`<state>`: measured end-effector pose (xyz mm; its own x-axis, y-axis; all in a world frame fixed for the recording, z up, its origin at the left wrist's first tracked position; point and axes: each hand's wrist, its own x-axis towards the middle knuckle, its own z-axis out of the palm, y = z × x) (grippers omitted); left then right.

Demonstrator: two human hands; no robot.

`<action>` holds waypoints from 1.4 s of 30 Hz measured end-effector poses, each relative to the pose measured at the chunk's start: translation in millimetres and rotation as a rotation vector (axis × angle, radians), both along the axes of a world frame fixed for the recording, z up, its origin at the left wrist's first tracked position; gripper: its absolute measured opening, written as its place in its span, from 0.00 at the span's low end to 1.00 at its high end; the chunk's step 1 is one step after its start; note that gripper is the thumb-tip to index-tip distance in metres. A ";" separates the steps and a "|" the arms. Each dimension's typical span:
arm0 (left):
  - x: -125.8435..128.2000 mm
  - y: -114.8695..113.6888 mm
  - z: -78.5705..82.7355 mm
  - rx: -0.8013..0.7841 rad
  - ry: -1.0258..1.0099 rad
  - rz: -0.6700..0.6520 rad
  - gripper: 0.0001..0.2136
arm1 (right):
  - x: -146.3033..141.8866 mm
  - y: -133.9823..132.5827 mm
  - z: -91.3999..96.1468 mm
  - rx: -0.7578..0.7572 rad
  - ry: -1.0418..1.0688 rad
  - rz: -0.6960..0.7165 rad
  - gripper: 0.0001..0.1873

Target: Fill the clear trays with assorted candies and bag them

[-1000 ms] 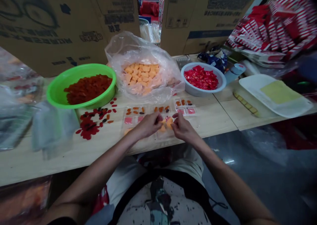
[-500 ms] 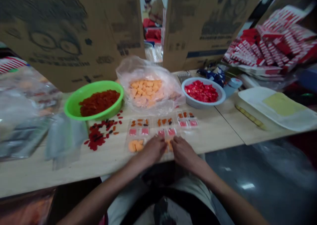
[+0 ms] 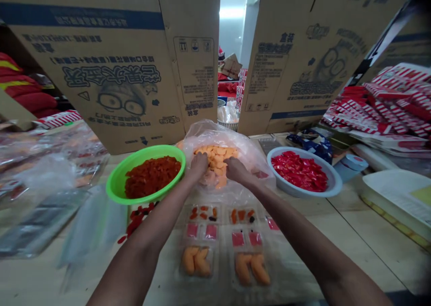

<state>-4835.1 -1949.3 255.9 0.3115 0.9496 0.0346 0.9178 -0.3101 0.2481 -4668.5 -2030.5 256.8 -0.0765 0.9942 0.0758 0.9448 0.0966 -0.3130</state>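
Your left hand (image 3: 198,166) and right hand (image 3: 236,170) have moved from the plastic trays (image 3: 218,247) up into the clear plastic bag (image 3: 249,155) of orange pieces (image 3: 217,155). Both curl down onto them; whether either holds any, you cannot tell. Left of the bag sits a green basin (image 3: 148,152) of dark red pieces (image 3: 151,176); to the right, a white bowl (image 3: 332,180) of red pieces (image 3: 299,171).

The pale wooden table (image 3: 363,238) is carrying a round green plastic basin (image 3: 114,191) at ten o'clock, a clear plastic bag (image 3: 208,133) of orange pieces at twelve, a round white bowl (image 3: 332,184) at two, and clear compartmented plastic trays (image 3: 222,238) at six.
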 end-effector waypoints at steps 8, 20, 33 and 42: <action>-17.0 37.2 -25.9 -0.033 -0.068 0.136 0.17 | -25.4 85.1 -32.0 -0.052 0.161 -0.098 0.24; -2.5 8.3 8.5 -0.197 -0.637 0.207 0.05 | 41.6 -21.2 11.5 -0.186 1.105 -0.009 0.16; 73.9 -231.1 -0.9 -0.702 -1.024 -0.273 0.10 | 153.3 -292.1 -23.2 0.059 0.979 -0.393 0.17; 100.1 -288.5 -72.8 -0.005 -0.256 -0.936 0.12 | 107.8 -303.0 -79.6 0.180 0.208 -0.232 0.07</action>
